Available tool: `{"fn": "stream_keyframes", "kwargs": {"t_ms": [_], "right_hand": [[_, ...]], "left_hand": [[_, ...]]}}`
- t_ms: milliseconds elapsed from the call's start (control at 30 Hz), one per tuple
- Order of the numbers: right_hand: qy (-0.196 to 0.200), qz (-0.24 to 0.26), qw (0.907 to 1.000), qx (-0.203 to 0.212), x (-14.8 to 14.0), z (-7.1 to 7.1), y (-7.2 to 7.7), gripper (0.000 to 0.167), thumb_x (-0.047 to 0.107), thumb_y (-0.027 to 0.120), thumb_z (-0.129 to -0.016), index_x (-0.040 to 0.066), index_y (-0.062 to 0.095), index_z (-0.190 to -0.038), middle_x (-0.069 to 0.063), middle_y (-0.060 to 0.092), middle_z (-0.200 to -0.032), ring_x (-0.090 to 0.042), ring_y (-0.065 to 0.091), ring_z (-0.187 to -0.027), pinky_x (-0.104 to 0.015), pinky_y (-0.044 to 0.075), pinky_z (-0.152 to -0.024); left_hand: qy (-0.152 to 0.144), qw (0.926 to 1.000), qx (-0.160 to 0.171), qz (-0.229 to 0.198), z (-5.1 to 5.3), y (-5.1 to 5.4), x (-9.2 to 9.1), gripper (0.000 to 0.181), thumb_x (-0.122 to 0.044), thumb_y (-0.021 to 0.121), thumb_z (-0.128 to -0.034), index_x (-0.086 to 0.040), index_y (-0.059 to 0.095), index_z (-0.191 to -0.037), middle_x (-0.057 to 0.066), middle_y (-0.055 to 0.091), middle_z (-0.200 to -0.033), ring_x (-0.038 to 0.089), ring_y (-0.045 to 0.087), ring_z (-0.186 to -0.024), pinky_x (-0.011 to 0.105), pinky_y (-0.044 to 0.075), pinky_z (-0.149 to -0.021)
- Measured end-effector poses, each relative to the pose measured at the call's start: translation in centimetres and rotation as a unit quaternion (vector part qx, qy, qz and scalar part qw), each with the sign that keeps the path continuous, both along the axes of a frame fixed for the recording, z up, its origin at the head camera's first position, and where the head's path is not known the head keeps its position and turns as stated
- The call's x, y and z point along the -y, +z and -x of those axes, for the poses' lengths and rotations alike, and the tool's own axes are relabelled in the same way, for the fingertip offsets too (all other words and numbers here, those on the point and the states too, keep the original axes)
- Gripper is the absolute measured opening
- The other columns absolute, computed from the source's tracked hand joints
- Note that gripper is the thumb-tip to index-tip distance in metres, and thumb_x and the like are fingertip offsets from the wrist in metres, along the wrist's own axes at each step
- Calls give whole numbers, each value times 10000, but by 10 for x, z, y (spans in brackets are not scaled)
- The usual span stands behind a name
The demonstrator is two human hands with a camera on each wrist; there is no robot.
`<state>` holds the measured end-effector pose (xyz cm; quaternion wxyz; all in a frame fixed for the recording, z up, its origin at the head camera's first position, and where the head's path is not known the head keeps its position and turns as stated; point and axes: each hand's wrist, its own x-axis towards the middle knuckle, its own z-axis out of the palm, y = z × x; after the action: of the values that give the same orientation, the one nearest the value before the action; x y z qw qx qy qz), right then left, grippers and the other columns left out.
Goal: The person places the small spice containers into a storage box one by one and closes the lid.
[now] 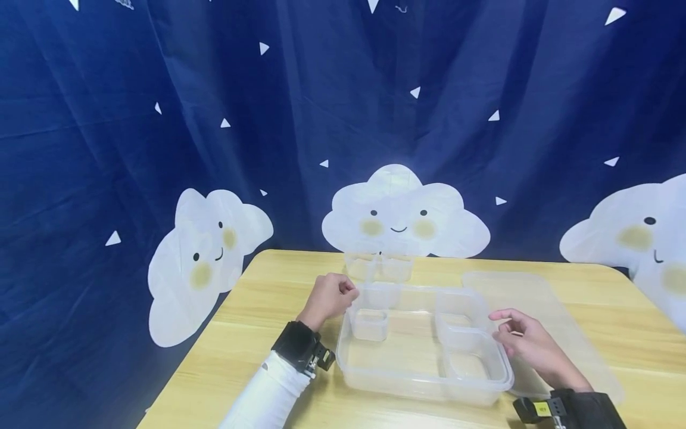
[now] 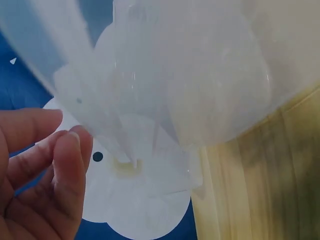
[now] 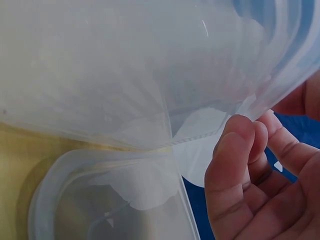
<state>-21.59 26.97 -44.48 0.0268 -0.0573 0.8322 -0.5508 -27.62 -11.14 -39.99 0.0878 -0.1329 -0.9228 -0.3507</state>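
Observation:
A large clear plastic food container (image 1: 396, 384) lies on the table with several small clear boxes inside, among them a small box (image 1: 370, 326) at its left and another box (image 1: 468, 357) at its right front. My left hand (image 1: 330, 296) is at the container's left rear rim, its fingers loosely bent and nothing visible between them. At the right rim hovers my right hand (image 1: 527, 342), thumb and fingers apart and loosely curved. In the right wrist view the fingers (image 3: 232, 155) are close beside the container wall; whether they touch it I cannot tell.
Behind the container stand small clear boxes (image 1: 393, 269). A large flat translucent lid (image 1: 557, 333) lies on the wooden table (image 1: 236, 345) at the right, partly under my right hand. A dark blue curtain (image 1: 300, 119) with clouds hangs behind the table.

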Motion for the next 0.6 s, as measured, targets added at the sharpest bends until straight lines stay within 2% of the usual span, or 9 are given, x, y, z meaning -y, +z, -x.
{"fn": "stream_keyframes", "kwargs": {"t_ms": [100,167,333,467,600], "right_hand": [[-42,4,10000,-13,-2,-2,0,374,-23,565,-898,-110,463,-1246,-96,529,-838,-152,508,-628,-269,500,-543],[-61,5,10000,-37,-3,-2,0,371,-22,566,-896,-108,466,-1242,-94,528,-835,-152,507,-623,-268,498,-541],[-48,111,9999,-108,-3,-3,0,366,-24,574,-893,-108,474,-1235,-94,527,-828,-155,513,-616,-273,507,-538],[-30,136,9999,-97,-1,-2,0,370,-15,581,-894,-103,481,-1240,-101,534,-835,-156,524,-648,-282,518,-546],[23,170,9998,-73,0,-2,1,374,-8,586,-894,-105,479,-1239,-98,526,-826,-156,515,-624,-277,509,-541]], "left_hand": [[158,9993,-312,111,6,1,-1,76,-118,716,-839,-102,704,-766,-48,627,-672,113,582,-661,281,513,-632],[232,9989,-389,98,10,2,-2,73,-125,711,-840,-105,704,-770,-43,637,-681,131,601,-682,303,525,-658],[291,9989,-367,27,21,2,-1,86,-165,699,-853,-108,715,-791,-35,657,-715,148,613,-712,323,527,-688],[341,9990,78,-267,30,1,2,107,-188,700,-873,-90,724,-838,-16,664,-718,137,618,-673,303,525,-636],[496,9933,652,-809,37,-3,4,127,-184,700,-883,-59,720,-893,15,669,-728,160,655,-657,264,541,-564]]}}
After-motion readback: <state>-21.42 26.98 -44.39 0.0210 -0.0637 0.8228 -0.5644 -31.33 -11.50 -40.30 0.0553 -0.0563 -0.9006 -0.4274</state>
